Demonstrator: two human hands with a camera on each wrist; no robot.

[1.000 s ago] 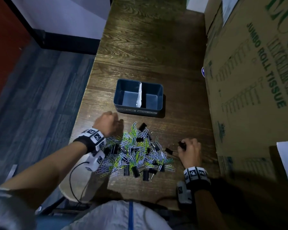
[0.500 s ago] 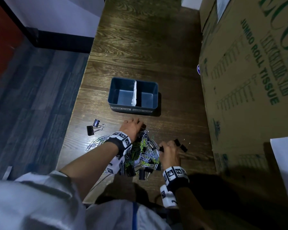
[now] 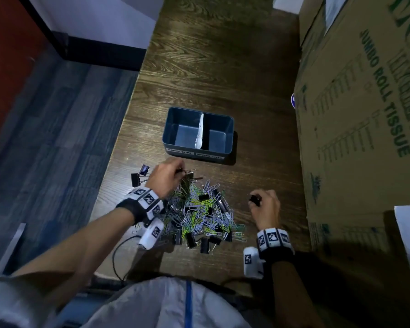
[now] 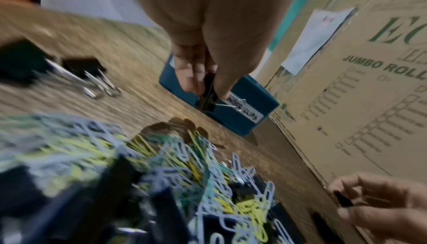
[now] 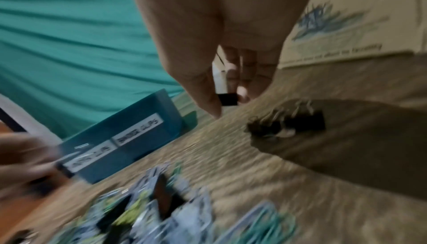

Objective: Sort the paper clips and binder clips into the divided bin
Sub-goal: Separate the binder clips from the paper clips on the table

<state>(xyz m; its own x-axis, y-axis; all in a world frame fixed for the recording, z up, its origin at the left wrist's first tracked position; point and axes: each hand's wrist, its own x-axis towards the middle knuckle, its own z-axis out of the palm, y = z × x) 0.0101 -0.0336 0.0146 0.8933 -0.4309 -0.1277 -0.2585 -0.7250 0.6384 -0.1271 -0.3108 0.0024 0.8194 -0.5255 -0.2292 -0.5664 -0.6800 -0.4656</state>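
Note:
A mixed pile of coloured paper clips and black binder clips [image 3: 199,214] lies on the wooden table, just in front of the blue divided bin [image 3: 230,129]. Both compartments of the bin look empty; its front labels read PAPER CLIPS on the left and BINDER CLIPS on the right. At the pile's far left corner my left hand [image 3: 181,172] pinches a black binder clip [image 4: 209,100] between thumb and fingers. To the right of the pile my right hand [image 3: 256,201] pinches a small black binder clip [image 5: 227,99].
Two binder clips [image 3: 140,175] lie apart at the table's left edge. More binder clips [image 5: 300,122] sit on the table beside my right hand. A tall cardboard box [image 3: 365,114] walls off the right side. The floor drops away on the left.
My left hand has come up from the pile's far side with a binder clip. My right hand has moved from the pile's edge back to the right, a clip in its fingers.

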